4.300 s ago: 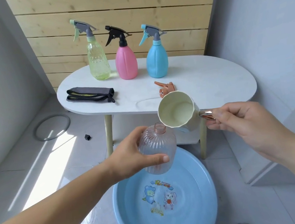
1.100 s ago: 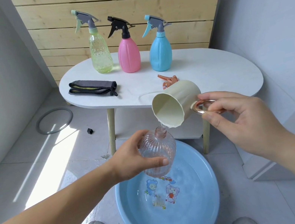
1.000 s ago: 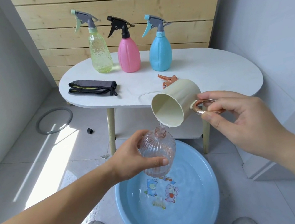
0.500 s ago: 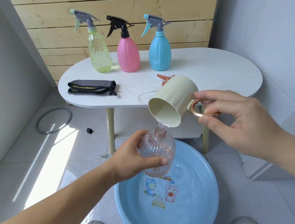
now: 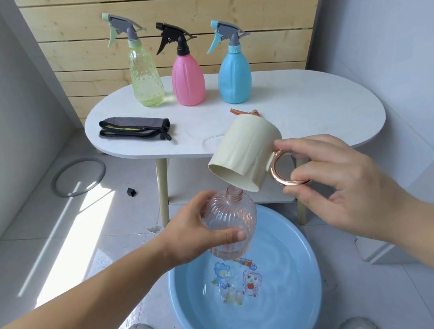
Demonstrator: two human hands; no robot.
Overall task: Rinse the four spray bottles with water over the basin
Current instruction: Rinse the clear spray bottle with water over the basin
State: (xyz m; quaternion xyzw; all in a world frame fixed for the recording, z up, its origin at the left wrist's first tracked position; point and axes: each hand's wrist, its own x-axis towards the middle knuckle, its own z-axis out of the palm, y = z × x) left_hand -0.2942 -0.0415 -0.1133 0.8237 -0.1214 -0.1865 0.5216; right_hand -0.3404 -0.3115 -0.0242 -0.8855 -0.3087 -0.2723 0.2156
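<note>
Gripping the clear bottle (image 5: pixel 233 216) upright, the left hand (image 5: pixel 193 237) holds it over the basin (image 5: pixel 300 311). Beside it, the right hand (image 5: pixel 343 186) pinches the tipped mug (image 5: pixel 247 147) by its handle, rim at the bottle's neck. Beyond both hands stand the green bottle (image 5: pixel 147 84), pink bottle (image 5: pixel 187 83) and blue bottle (image 5: pixel 235 81).
</note>
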